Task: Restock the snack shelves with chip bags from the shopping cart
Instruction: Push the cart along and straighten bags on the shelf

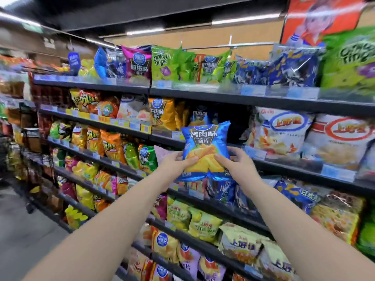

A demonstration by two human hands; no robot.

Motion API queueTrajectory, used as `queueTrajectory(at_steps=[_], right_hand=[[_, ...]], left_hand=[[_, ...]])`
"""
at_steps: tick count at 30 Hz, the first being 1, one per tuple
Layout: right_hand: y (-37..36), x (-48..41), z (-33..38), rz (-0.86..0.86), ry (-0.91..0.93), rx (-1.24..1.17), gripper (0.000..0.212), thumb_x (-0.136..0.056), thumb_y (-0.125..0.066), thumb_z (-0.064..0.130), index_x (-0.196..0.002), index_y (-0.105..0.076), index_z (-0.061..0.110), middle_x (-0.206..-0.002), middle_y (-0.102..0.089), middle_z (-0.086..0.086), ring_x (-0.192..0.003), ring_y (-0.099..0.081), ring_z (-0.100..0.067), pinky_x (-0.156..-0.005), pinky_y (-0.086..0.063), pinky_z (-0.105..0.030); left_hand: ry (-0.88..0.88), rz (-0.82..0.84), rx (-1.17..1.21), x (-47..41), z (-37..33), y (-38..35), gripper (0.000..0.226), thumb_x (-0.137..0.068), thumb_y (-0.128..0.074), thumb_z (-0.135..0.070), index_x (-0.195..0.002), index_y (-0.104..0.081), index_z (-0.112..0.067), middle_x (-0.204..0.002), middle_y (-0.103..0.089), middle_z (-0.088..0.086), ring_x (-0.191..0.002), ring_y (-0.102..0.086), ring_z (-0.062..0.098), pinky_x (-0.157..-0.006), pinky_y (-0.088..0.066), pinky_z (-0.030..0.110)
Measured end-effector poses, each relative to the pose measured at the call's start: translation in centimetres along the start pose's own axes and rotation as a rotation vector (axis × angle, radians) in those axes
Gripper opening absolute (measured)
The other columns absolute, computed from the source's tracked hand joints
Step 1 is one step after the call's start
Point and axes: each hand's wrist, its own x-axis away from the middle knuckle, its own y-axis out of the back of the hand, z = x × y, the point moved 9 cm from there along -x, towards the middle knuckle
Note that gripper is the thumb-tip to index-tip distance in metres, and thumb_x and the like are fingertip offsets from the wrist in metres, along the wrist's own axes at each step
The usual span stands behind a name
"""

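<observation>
a blue chip bag (205, 147) printed with yellow crisps is held upright in the air just in front of the snack shelves (263, 102), near the middle of the view, level with the second shelf from the top. the left hand (176, 161) grips its lower part from 8 o'clock, thumb on the front face and fingers wrapped behind; the right hand (233, 165) grips it from 4 o'clock in the same way, thumb pressed on the printed crisps. both bare forearms reach up from 6 o'clock. just behind the bag, at its 12 o'clock, a second blue bag (199, 115) of the same design stands on the shelf, with a dark space at that bag's 3 o'clock. a gold bag (161, 114) stands at 10 o'clock from the held one, white prawn cracker bags (280, 132) at 3 o'clock. on the top shelf, green onion rings bags (162, 63) sit at 11 o'clock. orange bags (113, 145) fill the rows at 9 o'clock, yellow bags (203, 222) lie at 6 o'clock, and grey floor (24, 230) shows at 7 o'clock
</observation>
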Motion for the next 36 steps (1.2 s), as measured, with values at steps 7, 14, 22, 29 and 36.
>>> queueTrajectory(at_steps=[7,14,22,29,36], right_hand=[[0.5,-11.9,1.7,-0.003,0.017,0.098,0.039,-0.083,-0.072,0.042,-0.113,-0.063,0.02,-0.096,-0.068,0.007,-0.08,-0.062,-0.005,-0.058,-0.045,-0.019],[-1.9,-20.5,-0.9,0.008,-0.076,-0.002,0.066,-0.073,-0.082,0.037,-0.13,-0.055,0.018,-0.114,-0.069,-0.004,-0.102,-0.067,-0.024,-0.096,-0.052,-0.045],[-5.4,-26.5,-2.5,-0.035,-0.111,0.138,0.105,-0.065,-0.089,0.013,-0.149,-0.026,0.011,-0.113,-0.056,0.0,-0.103,-0.061,-0.018,-0.085,-0.05,-0.028],[-7.2,-29.1,-4.3,-0.095,-0.103,0.405,0.098,-0.065,-0.089,0.021,-0.144,-0.031,0.016,-0.11,-0.059,0.0,-0.093,-0.059,-0.017,-0.072,-0.051,-0.027],[-7.0,-30.4,-4.8,-0.219,-0.104,0.391,0.085,-0.069,-0.087,0.03,-0.138,-0.039,0.017,-0.112,-0.056,0.003,-0.101,-0.056,-0.015,-0.082,-0.049,-0.026]], left_hand=[[0.017,0.001,-0.136,-11.6,-4.1,-0.8,0.048,-0.082,-0.074,-0.043,-0.118,-0.066,-0.012,-0.106,-0.073,0.005,-0.098,-0.069,0.024,-0.093,-0.053,0.039],[-0.008,-0.034,-0.175,-20.6,-5.2,1.5,0.079,-0.075,-0.077,-0.051,-0.138,-0.049,-0.013,-0.128,-0.062,0.006,-0.112,-0.06,0.024,-0.098,-0.046,0.034],[-0.089,0.07,-0.272,-29.6,-5.2,3.5,0.079,-0.076,-0.082,-0.033,-0.143,-0.043,-0.016,-0.13,-0.059,0.008,-0.114,-0.058,0.025,-0.1,-0.047,0.037],[-0.184,0.066,-0.452,-33.8,-3.4,3.8,0.099,-0.071,-0.086,-0.015,-0.148,-0.024,-0.013,-0.138,-0.051,0.01,-0.117,-0.053,0.022,-0.092,-0.045,0.03],[-0.401,-0.021,-0.371,-33.6,-4.8,3.9,0.096,-0.072,-0.086,-0.02,-0.145,-0.023,-0.021,-0.139,-0.042,0.008,-0.123,-0.047,0.022,-0.095,-0.04,0.026]])
